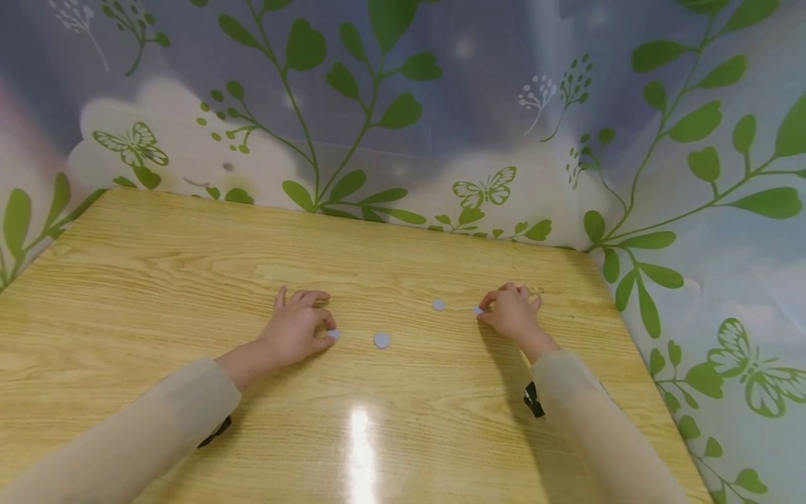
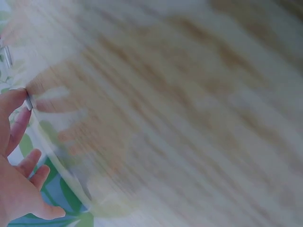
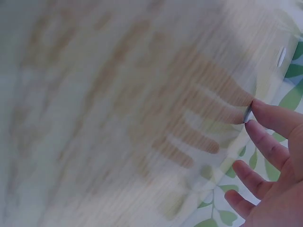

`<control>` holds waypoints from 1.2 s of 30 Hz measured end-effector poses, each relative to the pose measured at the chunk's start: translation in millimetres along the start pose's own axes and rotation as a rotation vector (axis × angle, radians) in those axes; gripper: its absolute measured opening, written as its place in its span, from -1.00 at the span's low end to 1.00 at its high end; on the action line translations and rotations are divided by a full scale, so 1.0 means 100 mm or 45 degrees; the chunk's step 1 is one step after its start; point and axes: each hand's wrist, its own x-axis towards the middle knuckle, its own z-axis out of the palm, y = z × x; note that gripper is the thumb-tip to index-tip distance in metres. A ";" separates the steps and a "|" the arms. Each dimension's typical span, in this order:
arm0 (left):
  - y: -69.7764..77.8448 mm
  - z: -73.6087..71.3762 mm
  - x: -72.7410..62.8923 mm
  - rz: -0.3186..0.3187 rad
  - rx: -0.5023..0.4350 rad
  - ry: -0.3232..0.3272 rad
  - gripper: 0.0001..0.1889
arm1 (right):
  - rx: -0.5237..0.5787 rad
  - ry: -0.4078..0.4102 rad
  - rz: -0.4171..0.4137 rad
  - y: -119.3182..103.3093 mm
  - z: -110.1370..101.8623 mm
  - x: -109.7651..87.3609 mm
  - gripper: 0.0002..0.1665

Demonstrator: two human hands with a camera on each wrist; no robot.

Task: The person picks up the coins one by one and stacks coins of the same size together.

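Leaf-patterned backdrop [image 1: 491,105], upper frame. Wooden table [image 1: 441,434], lower frame. Left hand [image 1: 292,332], centre-left, pinching a pale disc [image 1: 334,336]. Right hand [image 1: 513,313], right of centre, pinching another pale disc [image 1: 478,311]. Loose discs, mid-frame: nearer one [image 1: 381,340], farther one [image 1: 439,305]. Step, I judge remotely: handling two discs together; next move calls for light, level fingertips. Wrist views give me held discs edge-on; head view alone gathers all four.
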 end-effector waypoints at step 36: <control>0.01 0.05 0.01 0.023 0.031 0.008 -0.83 | 0.054 0.008 -0.205 -0.45 0.25 -0.42 -0.90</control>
